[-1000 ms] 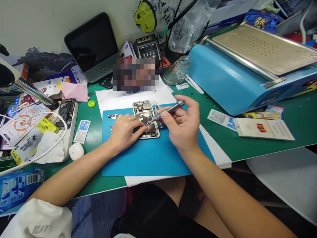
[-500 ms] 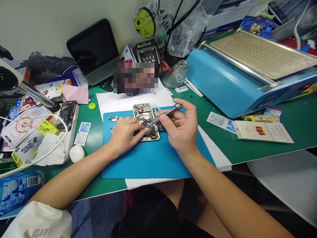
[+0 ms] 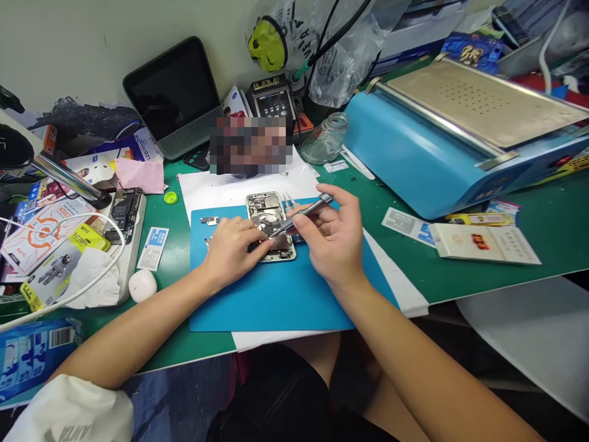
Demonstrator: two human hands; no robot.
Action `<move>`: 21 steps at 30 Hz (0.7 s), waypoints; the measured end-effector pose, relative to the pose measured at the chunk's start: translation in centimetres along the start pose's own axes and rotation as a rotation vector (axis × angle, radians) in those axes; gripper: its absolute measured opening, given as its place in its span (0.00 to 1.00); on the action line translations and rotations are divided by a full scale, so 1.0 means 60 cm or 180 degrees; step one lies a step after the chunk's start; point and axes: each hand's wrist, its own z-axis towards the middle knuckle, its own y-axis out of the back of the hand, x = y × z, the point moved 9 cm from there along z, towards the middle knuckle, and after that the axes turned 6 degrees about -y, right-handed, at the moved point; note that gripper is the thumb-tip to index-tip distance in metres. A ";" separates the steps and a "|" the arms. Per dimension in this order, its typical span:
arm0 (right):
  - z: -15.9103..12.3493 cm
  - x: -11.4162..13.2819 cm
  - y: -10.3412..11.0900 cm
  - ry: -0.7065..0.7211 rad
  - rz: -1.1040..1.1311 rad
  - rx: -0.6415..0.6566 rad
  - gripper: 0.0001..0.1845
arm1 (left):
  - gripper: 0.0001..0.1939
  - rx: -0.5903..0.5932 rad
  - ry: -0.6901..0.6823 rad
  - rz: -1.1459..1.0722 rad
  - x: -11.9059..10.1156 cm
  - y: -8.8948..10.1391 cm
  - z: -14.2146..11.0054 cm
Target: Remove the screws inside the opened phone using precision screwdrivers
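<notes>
Screwdriver handle (image 3: 315,206) edged left, opened phone (image 3: 270,217) (pale-rimmed)

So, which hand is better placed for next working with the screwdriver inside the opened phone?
Probably the right hand: it grips the screwdriver, which slants down over the opened phone. The left hand is at the phone's left side, fingertips near the tip, so it seems better for steadying.

Ahead of me a pale wall (image 3: 78,55) rises behind the green tabletop (image 3: 564,218), its lower part marred by a dark, ragged patch (image 3: 87,120), while a whitish seat (image 3: 529,325) stands below the edge at my right.
</notes>
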 end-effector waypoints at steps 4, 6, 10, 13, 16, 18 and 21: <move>0.000 -0.002 0.006 0.0011 0.0025 -0.0081 0.26 | 0.13 -0.0043 0.0128 -0.0115 0.004 0.003 0.001; 0.001 -0.002 0.011 0.0020 0.0033 -0.0137 0.26 | 0.13 -0.0053 0.0160 -0.0188 0.004 0.004 0.002; 0.001 -0.001 0.017 0.0032 0.0034 -0.0194 0.26 | 0.12 0.0001 0.0140 -0.0198 0.002 0.002 0.003; 0.002 -0.002 0.016 0.0027 -0.0033 -0.0182 0.27 | 0.11 0.0017 0.0119 -0.0178 0.002 0.001 0.002; 0.002 -0.002 0.016 0.0048 -0.0078 -0.0172 0.27 | 0.12 0.0023 0.0080 -0.0179 0.000 0.000 0.001; 0.001 -0.002 0.015 0.0057 -0.0080 -0.0166 0.27 | 0.13 0.0015 0.0078 -0.0142 0.001 0.000 0.001; 0.001 -0.001 0.014 0.0062 -0.0083 -0.0147 0.26 | 0.14 0.0013 0.0072 -0.0084 0.000 0.001 0.001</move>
